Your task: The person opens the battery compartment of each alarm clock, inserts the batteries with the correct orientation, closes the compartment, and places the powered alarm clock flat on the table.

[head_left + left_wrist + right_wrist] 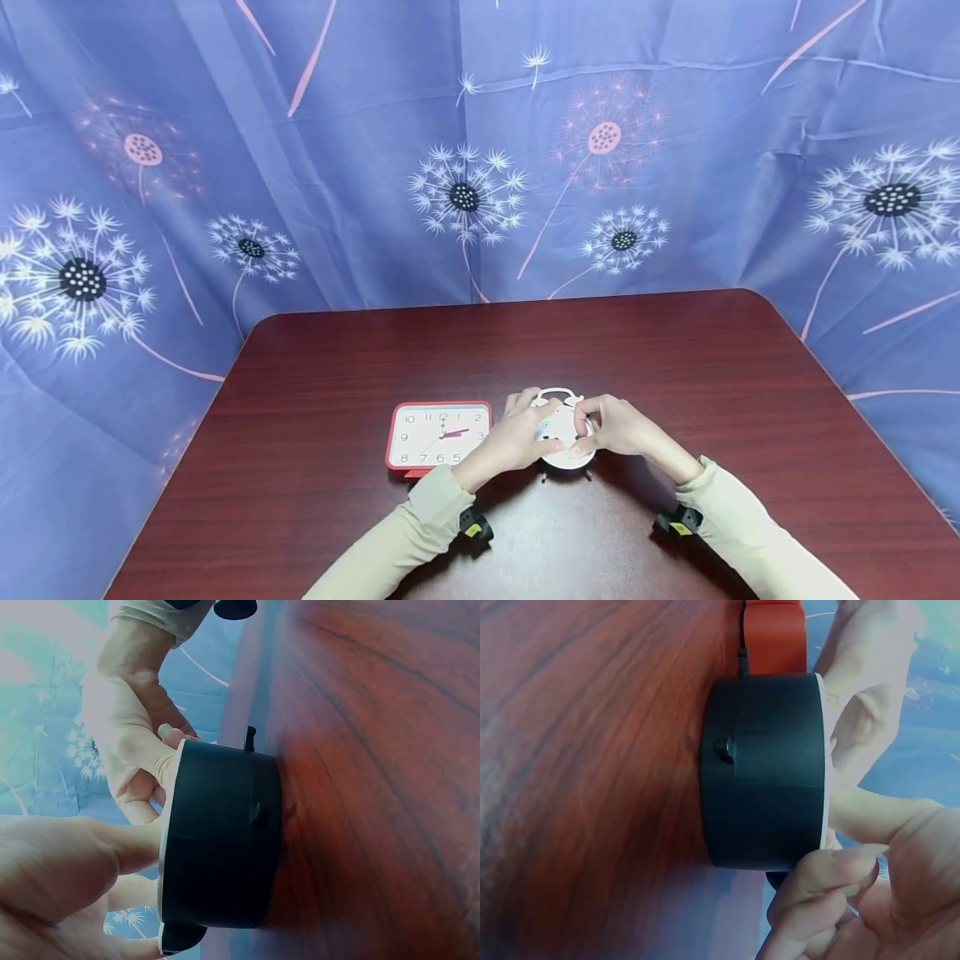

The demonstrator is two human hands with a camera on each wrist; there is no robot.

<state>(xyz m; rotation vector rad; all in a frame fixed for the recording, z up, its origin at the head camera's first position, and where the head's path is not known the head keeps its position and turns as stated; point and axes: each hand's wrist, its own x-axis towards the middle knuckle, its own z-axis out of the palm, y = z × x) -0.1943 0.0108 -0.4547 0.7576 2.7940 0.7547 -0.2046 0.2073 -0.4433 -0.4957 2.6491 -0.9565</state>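
Observation:
A round alarm clock [564, 457] lies on its back on the table, white face up, its white handle towards the far side. Its black casing [217, 836] shows side-on in the left wrist view. From the left, my left hand [517, 437] touches the face with fairly straight, spread fingers, thumb near the lower part. My right hand [618, 427] is at the right side of the face, its thumb on the front and its other fingers bent against the rim. In the right wrist view, these curled fingers [810, 892] meet the casing's edge. The hands partly hide the face.
A red rectangular clock [438, 435] with a white dial stands just left of my left hand. Both clocks sit on a dark red wooden table [300, 500]. Behind it hangs a blue dandelion-print curtain [360, 192]. Each wrist wears a small black device [474, 527].

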